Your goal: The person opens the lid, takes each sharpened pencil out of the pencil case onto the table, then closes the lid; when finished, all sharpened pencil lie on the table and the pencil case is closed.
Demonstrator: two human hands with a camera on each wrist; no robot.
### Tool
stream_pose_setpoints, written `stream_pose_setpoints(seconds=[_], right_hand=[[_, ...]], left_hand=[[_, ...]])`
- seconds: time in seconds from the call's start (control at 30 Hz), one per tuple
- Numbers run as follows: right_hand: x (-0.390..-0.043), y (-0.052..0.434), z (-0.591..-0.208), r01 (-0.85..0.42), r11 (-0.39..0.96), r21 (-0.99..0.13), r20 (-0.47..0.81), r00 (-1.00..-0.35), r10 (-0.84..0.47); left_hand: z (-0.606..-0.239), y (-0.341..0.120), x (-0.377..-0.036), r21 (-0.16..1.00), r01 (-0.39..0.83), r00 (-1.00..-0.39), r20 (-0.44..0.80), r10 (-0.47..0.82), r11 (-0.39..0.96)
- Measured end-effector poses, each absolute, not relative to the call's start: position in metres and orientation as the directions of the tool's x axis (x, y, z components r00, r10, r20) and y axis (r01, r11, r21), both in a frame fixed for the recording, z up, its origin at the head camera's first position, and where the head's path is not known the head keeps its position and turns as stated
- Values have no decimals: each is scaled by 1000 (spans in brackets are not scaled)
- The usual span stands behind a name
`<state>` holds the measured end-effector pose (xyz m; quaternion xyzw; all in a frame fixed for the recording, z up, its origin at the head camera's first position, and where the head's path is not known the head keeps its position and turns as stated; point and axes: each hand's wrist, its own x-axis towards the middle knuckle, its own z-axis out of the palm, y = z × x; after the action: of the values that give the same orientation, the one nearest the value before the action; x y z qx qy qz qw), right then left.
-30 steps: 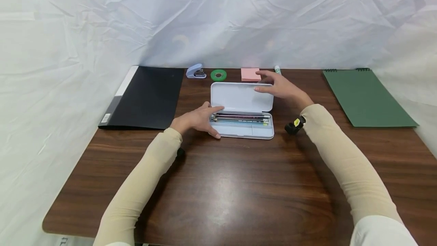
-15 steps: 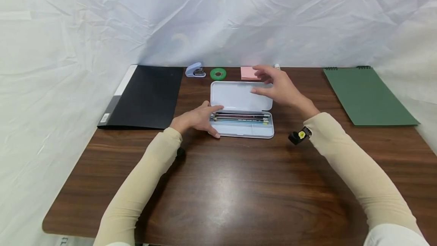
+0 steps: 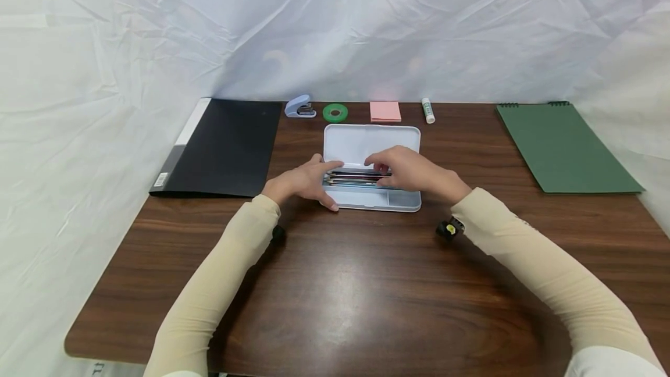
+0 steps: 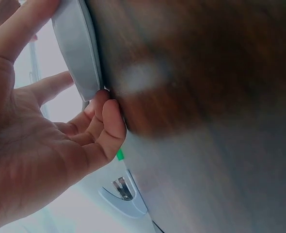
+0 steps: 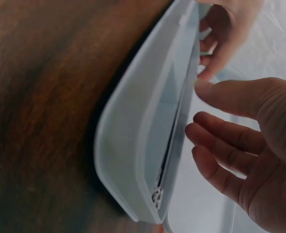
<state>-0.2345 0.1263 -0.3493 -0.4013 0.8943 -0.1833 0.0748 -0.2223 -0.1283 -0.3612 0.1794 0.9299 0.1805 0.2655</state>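
Observation:
A white pencil case [image 3: 371, 143] lies open in the middle of the brown table [image 3: 366, 284], lid flat behind the tray. Several pencils [image 3: 350, 178] lie in the tray's rear slot. My left hand [image 3: 327, 185] holds the case's left end, index finger on the rim and thumb at the front corner; the left wrist view shows its fingers [image 4: 104, 121] curled against the case edge [image 4: 77, 48]. My right hand [image 3: 379, 169] hovers over the pencils with loosely bent fingers [image 5: 215, 133] beside the case [image 5: 138, 145], holding nothing.
Along the back edge lie a pale blue stapler [image 3: 300, 107], a green tape roll [image 3: 335, 113], a pink sticky-note pad [image 3: 385, 111] and a glue stick [image 3: 428, 110]. A black folder [image 3: 225, 147] lies at left, a green spiral notebook [image 3: 562, 147] at right. White sheeting surrounds the table.
My right hand has come back from the lid's far right corner, near the pink pad, down to the pencils in the tray. The left hand and the case have stayed put.

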Motion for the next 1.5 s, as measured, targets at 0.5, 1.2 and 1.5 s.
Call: stream_pose_setpoints(seconds=[0.5, 1.2, 1.5], right_hand=[[-234, 113, -350, -710, 666, -230, -39, -677, -735], [-246, 105, -343, -744, 613, -265, -185, -585, -790], [-247, 103, -341, -737, 608, -296, -223, -565, -794]], left_hand=[[-360, -128, -221, 428, 221, -802, -431, 413, 876], [-360, -124, -222, 407, 200, -802, -454, 387, 891], [-357, -123, -222, 395, 190, -801, -468, 375, 899]])
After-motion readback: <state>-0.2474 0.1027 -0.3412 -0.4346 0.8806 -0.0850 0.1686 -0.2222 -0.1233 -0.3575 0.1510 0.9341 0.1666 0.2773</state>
